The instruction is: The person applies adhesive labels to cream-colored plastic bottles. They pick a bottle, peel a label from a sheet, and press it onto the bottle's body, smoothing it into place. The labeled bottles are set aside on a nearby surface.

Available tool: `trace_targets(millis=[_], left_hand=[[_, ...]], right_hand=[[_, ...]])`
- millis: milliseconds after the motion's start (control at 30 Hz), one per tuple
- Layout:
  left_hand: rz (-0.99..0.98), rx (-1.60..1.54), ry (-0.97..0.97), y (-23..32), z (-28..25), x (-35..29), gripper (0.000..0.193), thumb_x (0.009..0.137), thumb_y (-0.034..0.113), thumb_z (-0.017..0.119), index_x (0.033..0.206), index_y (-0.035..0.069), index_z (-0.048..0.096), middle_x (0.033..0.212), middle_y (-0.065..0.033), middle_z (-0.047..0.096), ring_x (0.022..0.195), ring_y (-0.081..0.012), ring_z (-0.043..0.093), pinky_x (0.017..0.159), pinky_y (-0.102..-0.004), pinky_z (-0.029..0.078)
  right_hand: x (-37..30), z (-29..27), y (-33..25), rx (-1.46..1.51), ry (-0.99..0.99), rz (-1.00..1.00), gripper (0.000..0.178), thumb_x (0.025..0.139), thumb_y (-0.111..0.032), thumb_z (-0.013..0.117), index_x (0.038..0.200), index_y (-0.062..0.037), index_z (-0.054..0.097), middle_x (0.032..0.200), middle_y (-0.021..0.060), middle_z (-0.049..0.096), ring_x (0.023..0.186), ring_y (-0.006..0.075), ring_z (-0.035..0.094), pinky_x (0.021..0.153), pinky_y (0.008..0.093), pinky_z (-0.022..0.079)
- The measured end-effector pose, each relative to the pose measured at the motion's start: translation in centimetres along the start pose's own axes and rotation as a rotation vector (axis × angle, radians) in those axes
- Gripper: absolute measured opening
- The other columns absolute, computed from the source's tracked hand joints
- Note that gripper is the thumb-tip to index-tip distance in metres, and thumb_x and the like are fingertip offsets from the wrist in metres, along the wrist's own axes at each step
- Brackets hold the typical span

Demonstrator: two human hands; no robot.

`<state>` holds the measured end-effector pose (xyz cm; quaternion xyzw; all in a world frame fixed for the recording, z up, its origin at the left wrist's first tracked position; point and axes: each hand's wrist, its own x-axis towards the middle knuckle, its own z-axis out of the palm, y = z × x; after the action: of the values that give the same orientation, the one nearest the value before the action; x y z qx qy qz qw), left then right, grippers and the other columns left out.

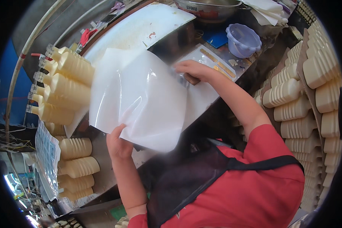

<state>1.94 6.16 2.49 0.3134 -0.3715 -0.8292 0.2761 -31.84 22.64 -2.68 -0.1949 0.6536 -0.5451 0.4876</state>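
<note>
A large, glossy white sheet (140,98) bulges up in front of me, bent and creased. My left hand (119,144) pinches its near edge, thumb on top and fingers below. At the sheet's far right edge, my right hand (195,71) is closed around a tool with a brown handle (192,78). The tool's working end is hidden by the sheet and my fingers, so its kind does not show. Just beyond my right hand lies a pale flat board (231,70) with several gold-patterned strips (225,69) on it.
Cream plastic bottles (70,83) are piled at the left, more below them. Tall stacks of similar bottles (288,93) line the right. A lilac bowl (244,40) and a metal basin (209,9) stand at the back. A whitish panel (167,22) lies behind the sheet.
</note>
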Motion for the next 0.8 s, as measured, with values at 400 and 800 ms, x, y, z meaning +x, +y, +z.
trace_targets(millis=[400, 800], left_hand=[[0.094, 0.188, 0.117, 0.4, -0.1, -0.7, 0.061, 0.085, -0.010, 0.054, 0.145, -0.005, 0.046, 0.140, -0.0176, 0.056, 0.123, -0.0320, 0.059, 0.102, -0.0425, 0.051], [0.104, 0.194, 0.113, 0.6, -0.7, -1.0, 0.068, 0.082, -0.011, 0.052, 0.149, -0.005, 0.042, 0.145, -0.0183, 0.052, 0.129, -0.0332, 0.055, 0.107, -0.0436, 0.048]], right_hand=[[0.7, -1.2, 2.1, -0.359, 0.149, -0.147, 0.030, 0.085, -0.027, 0.074, 0.087, 0.0025, 0.074, 0.075, 0.0070, 0.066, 0.067, 0.0164, 0.061, 0.062, 0.0342, 0.051], [0.3, -2.0, 2.3, -0.753, 0.387, -0.204, 0.028, 0.079, -0.025, 0.076, 0.084, 0.0019, 0.074, 0.080, 0.0156, 0.073, 0.075, 0.0241, 0.070, 0.073, 0.0356, 0.055]])
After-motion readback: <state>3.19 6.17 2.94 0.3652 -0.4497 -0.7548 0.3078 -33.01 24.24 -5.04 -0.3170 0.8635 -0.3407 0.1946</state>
